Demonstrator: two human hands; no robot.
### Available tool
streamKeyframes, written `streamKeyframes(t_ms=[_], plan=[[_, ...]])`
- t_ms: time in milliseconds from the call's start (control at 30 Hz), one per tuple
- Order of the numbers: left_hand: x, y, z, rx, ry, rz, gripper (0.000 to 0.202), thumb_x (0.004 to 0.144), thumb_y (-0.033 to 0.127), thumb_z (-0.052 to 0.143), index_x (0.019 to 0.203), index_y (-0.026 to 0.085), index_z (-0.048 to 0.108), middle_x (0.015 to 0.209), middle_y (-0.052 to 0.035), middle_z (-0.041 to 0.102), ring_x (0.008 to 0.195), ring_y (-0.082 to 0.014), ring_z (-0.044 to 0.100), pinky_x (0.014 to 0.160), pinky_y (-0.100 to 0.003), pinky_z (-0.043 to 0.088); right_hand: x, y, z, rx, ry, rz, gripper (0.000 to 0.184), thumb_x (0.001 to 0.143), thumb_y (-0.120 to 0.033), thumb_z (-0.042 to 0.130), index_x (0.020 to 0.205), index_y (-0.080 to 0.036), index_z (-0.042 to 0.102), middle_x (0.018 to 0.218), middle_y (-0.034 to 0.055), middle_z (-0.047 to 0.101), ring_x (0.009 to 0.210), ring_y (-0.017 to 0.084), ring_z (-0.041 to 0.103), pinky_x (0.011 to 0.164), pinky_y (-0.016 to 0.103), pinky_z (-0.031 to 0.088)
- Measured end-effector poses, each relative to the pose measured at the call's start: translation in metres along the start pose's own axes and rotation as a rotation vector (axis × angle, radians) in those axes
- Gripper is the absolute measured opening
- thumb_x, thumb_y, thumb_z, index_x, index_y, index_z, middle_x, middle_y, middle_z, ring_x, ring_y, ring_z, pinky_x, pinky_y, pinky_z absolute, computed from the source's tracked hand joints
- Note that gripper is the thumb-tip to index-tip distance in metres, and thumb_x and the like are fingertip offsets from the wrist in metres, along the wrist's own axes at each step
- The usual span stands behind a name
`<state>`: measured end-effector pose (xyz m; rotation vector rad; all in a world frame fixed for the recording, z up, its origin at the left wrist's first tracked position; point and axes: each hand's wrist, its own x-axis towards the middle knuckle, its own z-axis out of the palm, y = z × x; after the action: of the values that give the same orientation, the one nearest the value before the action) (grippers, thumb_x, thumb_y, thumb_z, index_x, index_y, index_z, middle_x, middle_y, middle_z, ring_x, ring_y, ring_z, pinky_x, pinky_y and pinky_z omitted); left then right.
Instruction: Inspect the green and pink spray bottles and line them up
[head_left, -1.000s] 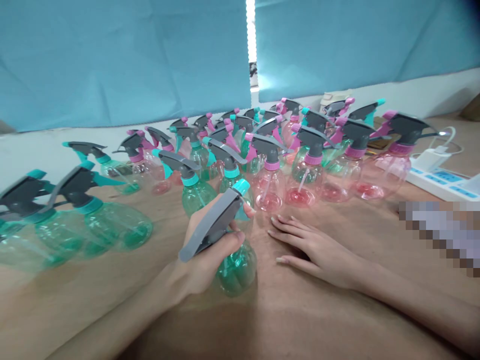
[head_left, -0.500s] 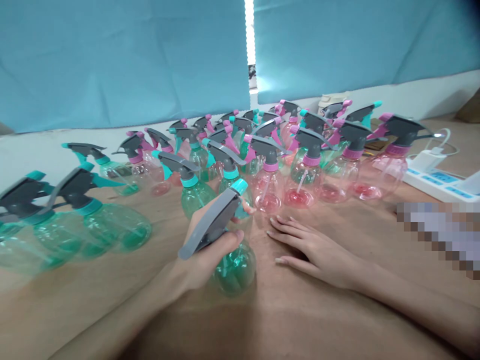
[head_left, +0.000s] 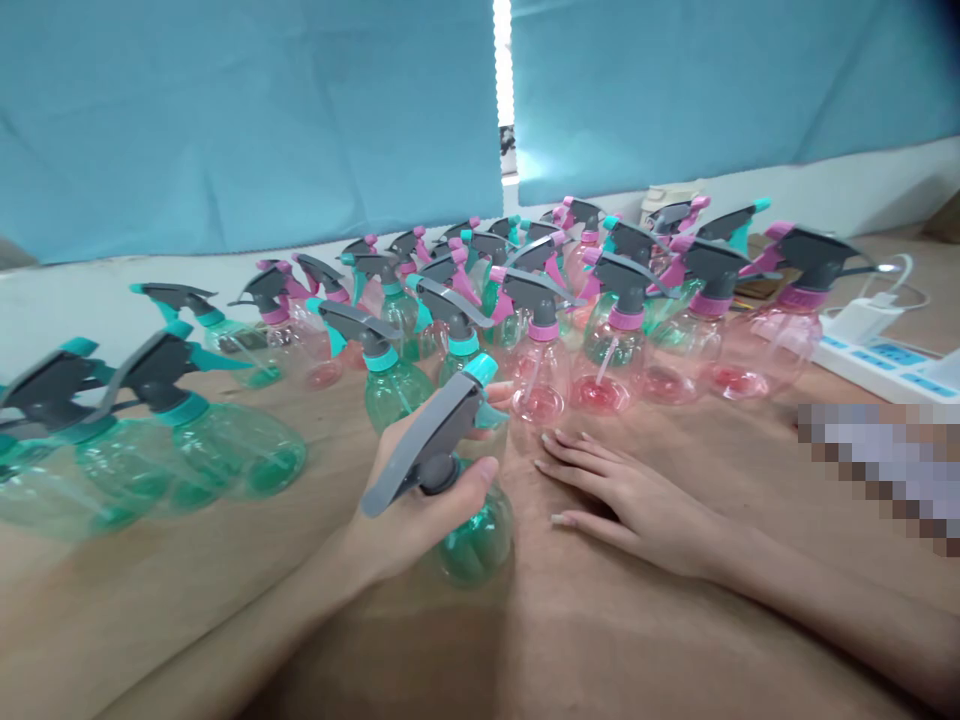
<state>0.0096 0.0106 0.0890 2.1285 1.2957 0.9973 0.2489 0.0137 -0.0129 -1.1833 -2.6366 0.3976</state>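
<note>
In the head view my left hand is around the neck of a green spray bottle that stands upright on the table. Its thumb and fingers are spread apart and look loose about the neck. Above the hand sits the bottle's grey spray head with a turquoise nozzle, pointing away to the right. My right hand lies open and flat on the brown tabletop, fingers stretched toward a pink spray bottle, holding nothing. Just behind my left hand stands another green spray bottle.
Several pink and green spray bottles crowd the back of the table. More green bottles stand at the left. A white power strip with a plugged-in charger is at the right, near a blurred-out patch. Blue curtains hang behind.
My left hand has loosened: the thumb has come away from the spray head and a finger has straightened. The green bottle stays in place. My right hand has not moved.
</note>
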Motion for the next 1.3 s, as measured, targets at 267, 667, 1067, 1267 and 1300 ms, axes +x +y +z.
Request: streamKeyframes(t_ms=[267,667,1067,1267,1300], plan=[[0.001,-0.001,0.001,-0.124,-0.001,-0.024,0.040,0.076,0.032,0.059,0.116,0.026,0.064,0.105,-0.0039,0.073,0.107,-0.0280,0.066,0.087,-0.040,0.057,0.000,-0.001,-0.002,0.003,0.075,-0.050,0.063,0.099,-0.055,0.040,0.145,-0.013,0.047,0.152,0.0145,0.044,0.141,0.032,0.040,0.114,0.056,0.036],[-0.007,-0.002,0.000,-0.209,-0.005,-0.007,0.028,0.085,0.035,0.058,0.111,0.023,0.057,0.101,-0.0025,0.067,0.095,-0.0219,0.066,0.084,-0.037,0.055,0.019,-0.076,-0.014,0.413,0.421,-0.111,0.077,0.078,-0.055,0.075,0.135,-0.019,0.039,0.131,0.0098,0.063,0.118,0.023,0.062,0.097,0.039,0.052],[-0.052,-0.025,-0.044,-0.342,-0.082,0.041,0.047,0.092,0.046,0.059,0.133,0.025,0.052,0.125,-0.0062,0.064,0.112,-0.0286,0.061,0.096,-0.042,0.049,0.048,-0.115,-0.006,0.332,0.364,-0.005,0.067,0.082,-0.052,0.068,0.130,-0.013,0.042,0.131,0.0200,0.062,0.119,0.035,0.061,0.095,0.053,0.051],[-0.100,-0.063,-0.072,-0.283,0.092,-0.198,0.042,0.098,0.054,0.045,0.125,0.023,0.056,0.135,-0.0089,0.060,0.125,-0.0325,0.054,0.104,-0.046,0.041,0.081,-0.133,-0.005,0.321,0.304,-0.060,0.071,0.082,-0.053,0.069,0.134,-0.014,0.040,0.133,0.0197,0.061,0.123,0.034,0.059,0.098,0.052,0.050],[-0.107,-0.068,-0.077,-0.240,0.156,-0.257,0.040,0.099,0.053,0.044,0.120,0.023,0.058,0.131,-0.0088,0.062,0.122,-0.0321,0.056,0.103,-0.047,0.042,0.088,-0.137,-0.006,0.293,0.285,-0.069,0.070,0.082,-0.053,0.068,0.133,-0.013,0.042,0.131,0.0204,0.062,0.121,0.035,0.060,0.097,0.052,0.051]])
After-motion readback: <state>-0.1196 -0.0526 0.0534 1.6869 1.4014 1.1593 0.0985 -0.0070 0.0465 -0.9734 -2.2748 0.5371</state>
